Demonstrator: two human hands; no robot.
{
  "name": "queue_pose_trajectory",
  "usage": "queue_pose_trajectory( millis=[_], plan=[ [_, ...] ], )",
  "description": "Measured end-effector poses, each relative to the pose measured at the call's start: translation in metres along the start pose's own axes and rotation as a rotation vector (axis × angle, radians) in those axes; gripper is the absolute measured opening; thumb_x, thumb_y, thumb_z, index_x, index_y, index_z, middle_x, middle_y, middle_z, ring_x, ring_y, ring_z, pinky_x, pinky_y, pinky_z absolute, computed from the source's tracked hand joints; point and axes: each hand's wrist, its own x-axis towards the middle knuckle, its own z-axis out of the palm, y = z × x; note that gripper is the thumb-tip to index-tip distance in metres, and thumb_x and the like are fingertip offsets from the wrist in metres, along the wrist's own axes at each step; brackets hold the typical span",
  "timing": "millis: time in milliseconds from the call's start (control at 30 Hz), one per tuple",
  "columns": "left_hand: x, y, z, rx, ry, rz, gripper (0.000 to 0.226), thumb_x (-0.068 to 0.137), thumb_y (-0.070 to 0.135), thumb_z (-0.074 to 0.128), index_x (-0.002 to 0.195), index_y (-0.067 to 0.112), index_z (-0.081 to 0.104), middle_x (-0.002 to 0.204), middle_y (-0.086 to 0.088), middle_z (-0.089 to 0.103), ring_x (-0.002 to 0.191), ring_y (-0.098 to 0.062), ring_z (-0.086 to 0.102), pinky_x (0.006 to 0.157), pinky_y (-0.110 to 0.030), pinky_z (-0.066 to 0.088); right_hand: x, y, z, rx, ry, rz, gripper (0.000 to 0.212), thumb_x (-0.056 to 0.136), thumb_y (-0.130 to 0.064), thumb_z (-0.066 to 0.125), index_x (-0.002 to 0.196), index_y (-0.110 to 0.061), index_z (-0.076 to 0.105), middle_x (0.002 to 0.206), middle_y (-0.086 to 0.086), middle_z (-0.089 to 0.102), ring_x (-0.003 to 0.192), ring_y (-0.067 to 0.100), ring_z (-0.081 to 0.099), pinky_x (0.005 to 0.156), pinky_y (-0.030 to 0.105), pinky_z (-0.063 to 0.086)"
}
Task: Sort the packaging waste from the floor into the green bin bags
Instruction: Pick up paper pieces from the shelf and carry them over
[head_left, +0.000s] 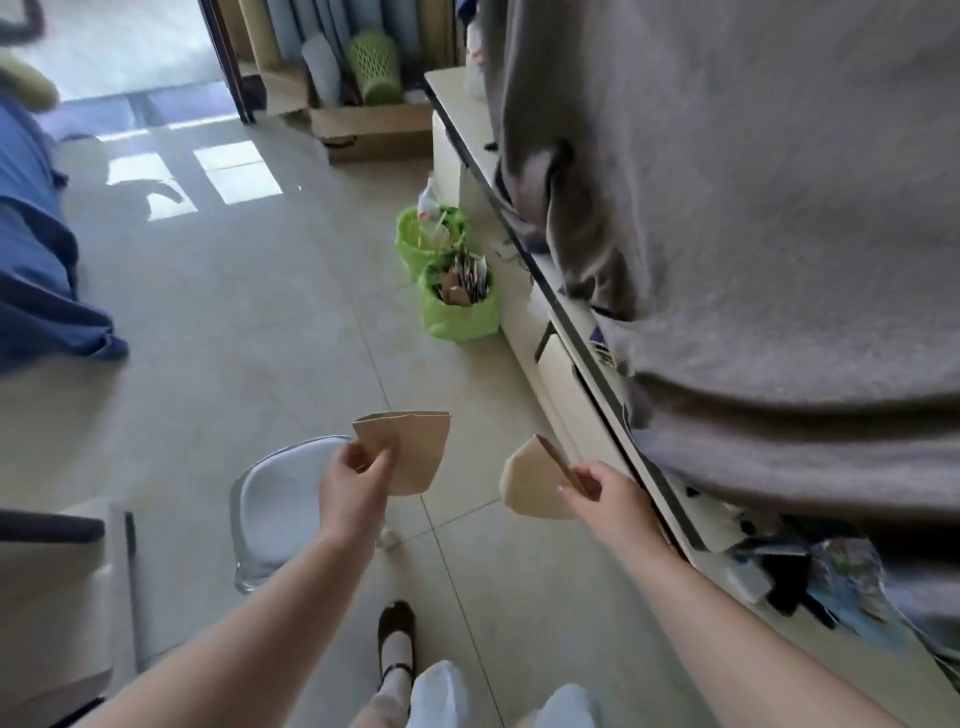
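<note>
- Two pieces of brown cardboard are in the air above the tiled floor (249, 322), one in each hand, on the near side of the green bin bags.
- Left hand (358, 480) pinches the left cardboard piece (410, 452) at its lower left corner, thumb and fingers closed together on it. This piece is flat, plain tan, with a straight top edge and a rounded bottom corner; the top edge looks a little folded.
- Right hand (605, 493) grips the right cardboard piece (530, 486) by its right edge, fingers curled and clamped on it. This piece is paler, has cut-off corners, and one darker brown flap stands up along the edge that the hand holds.
- The two pieces do not touch each other; they are near, with bare floor between them.
- Two green bin bags stand far from the hands, against the low cabinet (524, 322). The nearer bag (460, 317) is open and holds brown card and other paper scraps. The farther bag (415, 236) is just behind it, touching it, and holds clear and white plastic packaging.
- A clear plastic tray (280, 499) lies on the floor, on the near side of the bags, partly hidden under the left hand.
- A grey cloth (753, 208) hangs over the cabinet, to the right of the bags.
</note>
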Motion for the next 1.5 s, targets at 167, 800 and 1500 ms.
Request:
queue_pose_trajectory(
  millis=[167, 800, 1500],
  plan=[
    [0.06, 0.041, 0.001, -0.053, 0.022, -0.041, 0.016, 0.071, 0.028, 0.065, 0.084, 0.019, 0.059, 0.087, -0.007, 0.064, 0.088, -0.025, 0.059, 0.088, -0.042, 0.049, 0.056, -0.053, 0.0, 0.001, -0.013, -0.012, 0.013, 0.083, -0.021, 0.066, 0.086, -0.03, 0.057, 0.083, -0.009, 0.064, 0.083, 0.014, 0.061, 0.072, 0.024, 0.042],
    [0.328, 0.174, 0.148, 0.027, 0.134, -0.189, 0.027, 0.069, 0.035, 0.078, 0.084, 0.018, 0.063, 0.089, -0.009, 0.069, 0.087, -0.026, 0.065, 0.086, -0.048, 0.055, 0.406, -0.177, -0.061, -0.091, -0.168, 0.068, 0.019, 0.082, -0.014, 0.061, 0.092, -0.027, 0.052, 0.083, -0.008, 0.059, 0.087, 0.017, 0.057, 0.08, 0.033, 0.048],
    [0.725, 0.249, 0.219, 0.603, -0.614, -0.101, 0.013, 0.082, 0.018, 0.068, 0.072, 0.014, 0.06, 0.08, -0.015, 0.064, 0.078, -0.025, 0.06, 0.081, -0.05, 0.053, 0.628, -0.261, 0.142, 0.077, 0.175, 0.666, 0.032, 0.08, -0.024, 0.065, 0.11, -0.016, 0.058, 0.103, 0.005, 0.066, 0.093, 0.026, 0.06, 0.07, 0.03, 0.043]
  ],
)
